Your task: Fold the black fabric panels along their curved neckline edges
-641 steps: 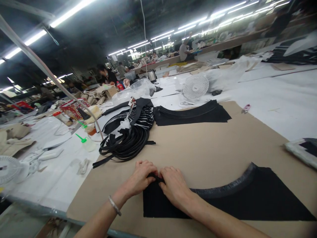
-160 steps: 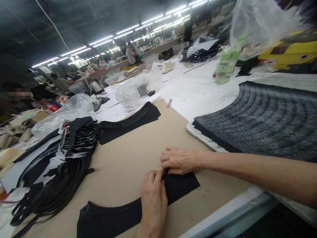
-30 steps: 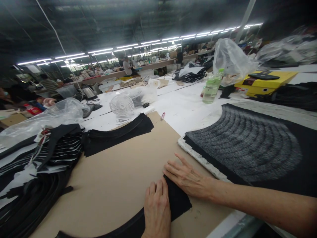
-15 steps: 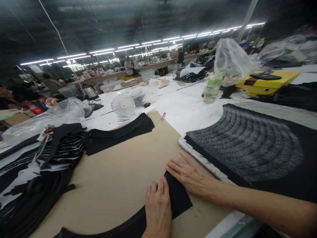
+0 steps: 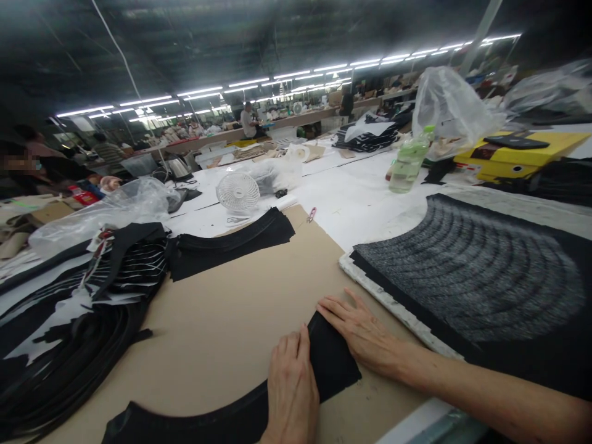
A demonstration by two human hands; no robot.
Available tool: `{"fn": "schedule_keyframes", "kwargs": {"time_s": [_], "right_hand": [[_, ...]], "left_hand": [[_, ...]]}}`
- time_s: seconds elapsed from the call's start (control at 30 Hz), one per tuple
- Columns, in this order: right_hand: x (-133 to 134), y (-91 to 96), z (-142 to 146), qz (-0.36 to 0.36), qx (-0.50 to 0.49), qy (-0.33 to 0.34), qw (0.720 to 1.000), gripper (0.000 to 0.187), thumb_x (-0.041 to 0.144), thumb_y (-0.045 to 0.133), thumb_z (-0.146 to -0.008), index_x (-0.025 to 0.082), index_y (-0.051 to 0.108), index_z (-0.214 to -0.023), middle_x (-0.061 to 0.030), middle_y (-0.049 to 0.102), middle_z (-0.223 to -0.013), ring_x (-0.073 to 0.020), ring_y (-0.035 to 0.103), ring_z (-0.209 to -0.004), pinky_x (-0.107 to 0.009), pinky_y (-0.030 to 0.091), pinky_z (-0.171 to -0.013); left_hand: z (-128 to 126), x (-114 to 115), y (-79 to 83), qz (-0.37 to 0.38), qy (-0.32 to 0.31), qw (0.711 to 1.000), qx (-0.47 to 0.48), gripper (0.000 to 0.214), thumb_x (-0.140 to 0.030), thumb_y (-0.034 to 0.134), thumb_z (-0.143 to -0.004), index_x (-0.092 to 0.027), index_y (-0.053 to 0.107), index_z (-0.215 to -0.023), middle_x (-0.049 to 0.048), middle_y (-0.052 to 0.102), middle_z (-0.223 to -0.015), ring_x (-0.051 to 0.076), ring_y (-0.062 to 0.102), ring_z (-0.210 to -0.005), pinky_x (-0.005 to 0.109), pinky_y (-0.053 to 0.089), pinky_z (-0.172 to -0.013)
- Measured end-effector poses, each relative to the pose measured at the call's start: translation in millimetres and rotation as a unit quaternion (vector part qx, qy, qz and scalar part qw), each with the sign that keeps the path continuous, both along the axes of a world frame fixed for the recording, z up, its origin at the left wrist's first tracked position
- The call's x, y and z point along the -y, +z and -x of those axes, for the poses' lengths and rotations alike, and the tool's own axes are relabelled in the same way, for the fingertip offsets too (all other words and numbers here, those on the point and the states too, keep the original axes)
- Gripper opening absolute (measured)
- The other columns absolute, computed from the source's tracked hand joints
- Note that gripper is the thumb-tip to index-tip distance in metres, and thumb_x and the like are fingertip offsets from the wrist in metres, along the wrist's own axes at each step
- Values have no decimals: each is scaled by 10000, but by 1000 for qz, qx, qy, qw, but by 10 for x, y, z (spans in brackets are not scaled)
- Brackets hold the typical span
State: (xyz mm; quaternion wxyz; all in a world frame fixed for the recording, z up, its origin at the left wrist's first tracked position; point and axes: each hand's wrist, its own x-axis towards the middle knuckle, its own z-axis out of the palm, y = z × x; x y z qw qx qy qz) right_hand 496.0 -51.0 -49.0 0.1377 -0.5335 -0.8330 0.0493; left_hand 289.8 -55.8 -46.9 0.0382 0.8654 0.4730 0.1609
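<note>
A curved black fabric piece point(image 5: 330, 370) lies on the brown cardboard sheet point(image 5: 231, 308) near the table's front edge. My left hand point(image 5: 291, 385) rests flat on it, fingers together and stretched out, at its upper edge. My right hand point(image 5: 358, 330) lies flat with fingers spread over the piece's right end, partly on the cardboard. Neither hand grips anything.
A stack of dark grey curved fabric pieces point(image 5: 467, 271) sits to the right. Black strips point(image 5: 69, 357) and striped pieces point(image 5: 134, 265) pile at the left, more black pieces point(image 5: 231, 237) behind. A small white fan point(image 5: 238, 192), a green bottle point(image 5: 407, 163), plastic bags and a yellow box stand further back.
Over the last second both hands stay flat on the fabric's end; the view has shifted slightly. Five seconds ago the fingers were curled, pinching the fabric edge.
</note>
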Motion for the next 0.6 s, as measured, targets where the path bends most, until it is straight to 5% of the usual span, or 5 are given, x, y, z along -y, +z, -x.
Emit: {"fn": "schedule_keyframes", "kwargs": {"time_s": [0.2, 0.43, 0.6], "right_hand": [[49, 126, 110, -6, -8, 38, 999, 732, -39, 370, -712, 170, 415, -1412, -119, 467, -1414, -218, 359, -1326, -515, 132, -1146], [69, 197, 226, 28, -8, 81, 996, 634, -26, 384, -733, 158, 483, -1332, -119, 540, -1324, -224, 413, -1264, -509, 222, -1097], [79, 207, 228, 22, -3, 63, 998, 641, -30, 380, -746, 193, 483, -1338, -92, 556, -1303, -199, 460, -1210, -485, 224, -1091]], "left_hand": [[130, 5, -66, 15, 24, 992, 125, 347, -67, 400, -896, -161, 615, -1152, 80, 636, -1033, 205, 580, -947, 354, 488, -849], [61, 88, -58, -42, 2, 998, 56, 440, 8, 415, -823, -156, 620, -1177, 78, 651, -1002, 234, 586, -907, 408, 493, -834], [229, 18, 35, 42, 16, 988, 145, 384, -69, 419, -872, -196, 633, -1165, 67, 663, -987, 207, 614, -924, 376, 521, -830]]}}
